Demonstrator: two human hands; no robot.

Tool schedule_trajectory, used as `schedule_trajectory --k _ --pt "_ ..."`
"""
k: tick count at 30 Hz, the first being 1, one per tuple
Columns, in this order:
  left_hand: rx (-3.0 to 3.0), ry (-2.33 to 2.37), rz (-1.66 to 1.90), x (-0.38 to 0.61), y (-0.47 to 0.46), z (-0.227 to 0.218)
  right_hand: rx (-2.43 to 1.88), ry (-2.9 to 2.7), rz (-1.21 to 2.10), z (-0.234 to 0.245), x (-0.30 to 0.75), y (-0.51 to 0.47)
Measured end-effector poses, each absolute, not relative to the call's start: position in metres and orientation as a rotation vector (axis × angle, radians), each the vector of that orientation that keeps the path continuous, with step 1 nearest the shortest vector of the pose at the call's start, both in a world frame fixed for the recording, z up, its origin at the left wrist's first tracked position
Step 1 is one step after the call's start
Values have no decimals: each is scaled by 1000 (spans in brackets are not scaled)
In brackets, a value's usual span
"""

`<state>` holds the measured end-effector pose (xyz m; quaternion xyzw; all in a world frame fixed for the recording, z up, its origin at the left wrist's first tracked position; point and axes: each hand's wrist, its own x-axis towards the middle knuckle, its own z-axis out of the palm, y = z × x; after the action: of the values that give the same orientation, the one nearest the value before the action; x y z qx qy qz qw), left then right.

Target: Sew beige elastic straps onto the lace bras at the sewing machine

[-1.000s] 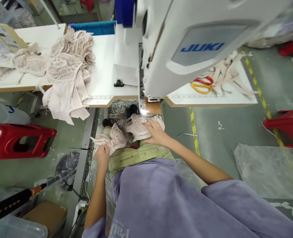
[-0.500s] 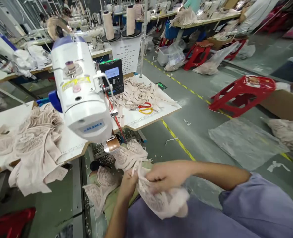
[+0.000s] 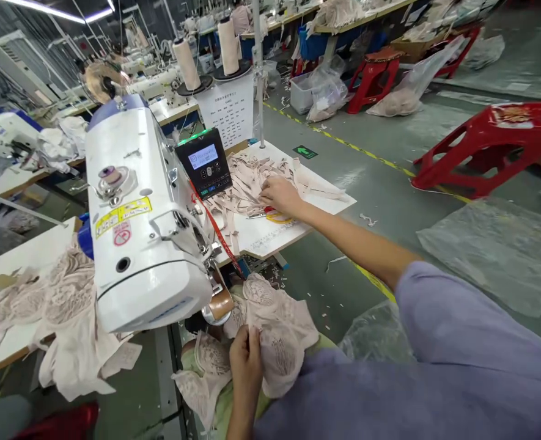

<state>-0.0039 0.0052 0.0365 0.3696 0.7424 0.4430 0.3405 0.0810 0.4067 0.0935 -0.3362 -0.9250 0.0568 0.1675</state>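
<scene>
Beige lace, left fingers: Left hand (image 3: 246, 360) pinches the edge of a beige lace bra with rounded cups (image 3: 282, 351) between thumb and bent fingers.
Bra position: Above the lap, cups facing up, just beside the sewing machine's work end.
Right fingers: Right hand (image 3: 279, 194) is extended over the table, fingers bent down against a loose heap of narrow beige fabric strips (image 3: 247, 177). Whether they grip a strip cannot be told.
Scissors: Metal scissors with red and yellow loop handles (image 3: 279, 217) lie beneath the right hand, partly covered by it.
Lap: Second beige lace bra (image 3: 208, 373) lies to the left of the left hand, over green trousers.
Table: White tabletop with printed ruler marks (image 3: 261, 241) bears the strips and scissors.
Machine: White sewing machine head (image 3: 146, 269) stands ahead, left of a black control panel with lit display (image 3: 205, 164).
Left pile: Heaped beige lace bras (image 3: 71, 311) overhang the table's front edge.
Floor, right: Red plastic stool (image 3: 485, 146) stands near a clear plastic sheet (image 3: 499, 244).
</scene>
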Motion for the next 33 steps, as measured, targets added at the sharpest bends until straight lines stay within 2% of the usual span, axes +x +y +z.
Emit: schedule_trajectory --k 2,4,10,13,18,21,23,28,30,33 --pt "976 1911 1165 -3 5 37 -925 -2541 247 91 87 391" --pt "994 1907 1187 -1 6 40 -918 -2359 484 90 93 366" --pt "1196 1971 1353 -6 5 75 -717 -1677 1955 89 108 242" --pt "1235 1866 1317 -12 4 96 -532 -1558 2328 87 110 181" --pt "1098 1770 1158 -13 13 110 -478 -1411 2426 82 102 147" --pt "1079 1673 1214 -14 18 113 -495 -1453 2493 81 98 159" --pt "1253 1687 1285 -20 19 114 -558 -1436 2408 82 94 171" --pt "1863 2333 1284 -48 18 101 -624 -1593 2212 90 72 196" --pt "1813 2598 1134 -55 15 95 -602 -1726 2163 89 60 200" --pt "1671 2670 949 -59 10 94 -553 -1886 2008 85 46 203"
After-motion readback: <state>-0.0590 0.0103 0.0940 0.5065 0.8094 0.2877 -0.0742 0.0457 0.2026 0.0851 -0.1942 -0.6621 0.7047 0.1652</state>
